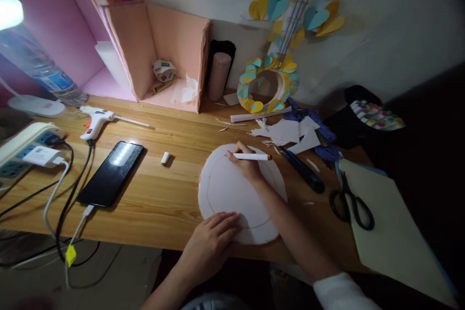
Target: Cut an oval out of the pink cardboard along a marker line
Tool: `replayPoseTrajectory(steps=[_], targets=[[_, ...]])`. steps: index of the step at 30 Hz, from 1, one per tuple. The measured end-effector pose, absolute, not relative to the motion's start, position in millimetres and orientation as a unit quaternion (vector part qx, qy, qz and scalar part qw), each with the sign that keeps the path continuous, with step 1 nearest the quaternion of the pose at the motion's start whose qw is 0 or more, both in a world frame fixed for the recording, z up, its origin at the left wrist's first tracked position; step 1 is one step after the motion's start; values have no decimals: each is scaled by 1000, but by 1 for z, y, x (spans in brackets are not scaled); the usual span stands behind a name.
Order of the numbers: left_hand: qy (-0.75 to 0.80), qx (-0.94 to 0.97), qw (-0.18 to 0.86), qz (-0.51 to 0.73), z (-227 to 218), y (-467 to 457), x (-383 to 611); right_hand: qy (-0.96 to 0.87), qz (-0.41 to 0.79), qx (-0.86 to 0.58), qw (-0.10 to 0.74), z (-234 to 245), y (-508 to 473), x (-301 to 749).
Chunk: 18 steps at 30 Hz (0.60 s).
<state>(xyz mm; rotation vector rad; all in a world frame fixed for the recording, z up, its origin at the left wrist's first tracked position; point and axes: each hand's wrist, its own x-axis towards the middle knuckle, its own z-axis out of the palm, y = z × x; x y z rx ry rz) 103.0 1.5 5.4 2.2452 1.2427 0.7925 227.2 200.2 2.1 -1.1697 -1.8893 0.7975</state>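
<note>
The right hand (249,167) grips a white marker (254,157), its tip at the circle (208,185) drawn on a white disc (236,191) by the front edge of the counter (170,218); the left hand (210,242), open, rests palm-down on the disc.

Right hand (248,167): a white pen (254,157) is gripped, its tip held at about eleven o'clock on the pale disc (232,189)
Left hand (214,242): fingers are spread over the disc's edge at seven o'clock
Disc marking: a drawn line (250,227) is traced inside the rim
Pen cap (165,158): set at ten o'clock from the disc, on the wooden table (163,203)
Phone (112,174): laid at nine o'clock, plugged into a white cable (87,212)
Glue gun (98,121): seen farther out at ten o'clock
Paper scraps (285,131): strewn at one o'clock
Blue knife (305,172): laid between two and three o'clock
Scissors (366,220): placed at three o'clock
</note>
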Motion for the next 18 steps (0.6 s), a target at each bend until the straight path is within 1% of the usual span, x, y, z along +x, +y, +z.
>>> replayPoseTrajectory(steps=[18], targets=[[452,814,236,278,2,1,103,-771,393,-392,312,15,182,218]])
